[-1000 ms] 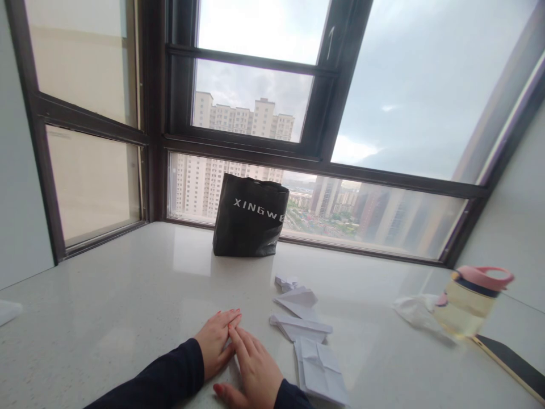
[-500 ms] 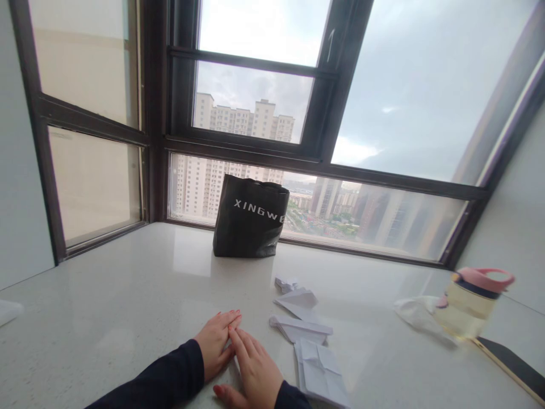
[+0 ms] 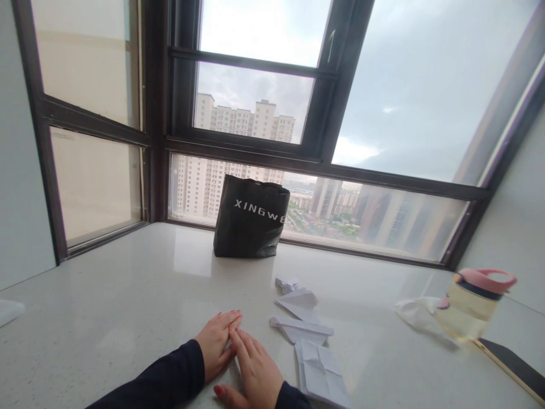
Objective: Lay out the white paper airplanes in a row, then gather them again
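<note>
My left hand (image 3: 216,344) lies flat on the white speckled counter (image 3: 128,307), fingers stretched out and close together. My right hand (image 3: 255,366) rests beside it, palm down, its fingertips touching the left hand's fingers and its thumb apart. Neither hand holds anything that I can see; what lies under the palms is hidden. Just right of my right hand is a creased, folded white paper piece (image 3: 321,372). Beyond it lie a long folded paper (image 3: 301,328), a pointed folded paper (image 3: 299,302) and a small folded paper piece (image 3: 286,284).
A black bag (image 3: 251,218) with white lettering stands upright near the window. At the right are a clear bottle (image 3: 470,312) with a pink lid, a crumpled white tissue (image 3: 419,315) and a dark flat phone-like object (image 3: 511,363). Something white (image 3: 9,312) lies at the left edge.
</note>
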Action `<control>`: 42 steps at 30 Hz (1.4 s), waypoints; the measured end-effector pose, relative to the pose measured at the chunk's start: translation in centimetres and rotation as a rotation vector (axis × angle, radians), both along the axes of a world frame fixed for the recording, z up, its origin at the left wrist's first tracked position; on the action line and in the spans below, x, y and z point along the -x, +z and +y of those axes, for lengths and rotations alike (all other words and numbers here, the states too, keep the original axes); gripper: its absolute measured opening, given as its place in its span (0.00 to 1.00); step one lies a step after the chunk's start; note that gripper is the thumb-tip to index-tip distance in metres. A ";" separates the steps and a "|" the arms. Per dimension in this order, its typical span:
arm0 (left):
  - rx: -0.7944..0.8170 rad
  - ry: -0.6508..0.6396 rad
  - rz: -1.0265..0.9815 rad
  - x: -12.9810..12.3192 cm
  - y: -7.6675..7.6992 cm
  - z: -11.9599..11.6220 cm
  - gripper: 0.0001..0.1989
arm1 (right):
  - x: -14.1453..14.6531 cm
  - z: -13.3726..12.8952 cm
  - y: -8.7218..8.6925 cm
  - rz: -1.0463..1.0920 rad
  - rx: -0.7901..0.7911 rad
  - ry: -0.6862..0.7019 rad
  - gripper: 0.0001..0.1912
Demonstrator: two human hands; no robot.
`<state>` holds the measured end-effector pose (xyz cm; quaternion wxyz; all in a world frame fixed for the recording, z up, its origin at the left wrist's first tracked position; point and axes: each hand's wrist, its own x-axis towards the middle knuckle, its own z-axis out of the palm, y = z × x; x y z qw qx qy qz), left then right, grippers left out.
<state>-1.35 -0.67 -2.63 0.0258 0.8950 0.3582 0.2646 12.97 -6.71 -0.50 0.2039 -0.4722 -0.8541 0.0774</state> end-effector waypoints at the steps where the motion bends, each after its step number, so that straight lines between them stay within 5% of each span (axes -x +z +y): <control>1: -0.002 -0.001 -0.001 0.0 0.0 0.0 0.23 | 0.0 0.0 0.0 0.003 -0.006 0.001 0.42; 42: 0.008 -0.011 0.023 0.0 0.2 0.0 0.23 | 0.0 0.0 -0.2 0.011 -0.016 -0.006 0.42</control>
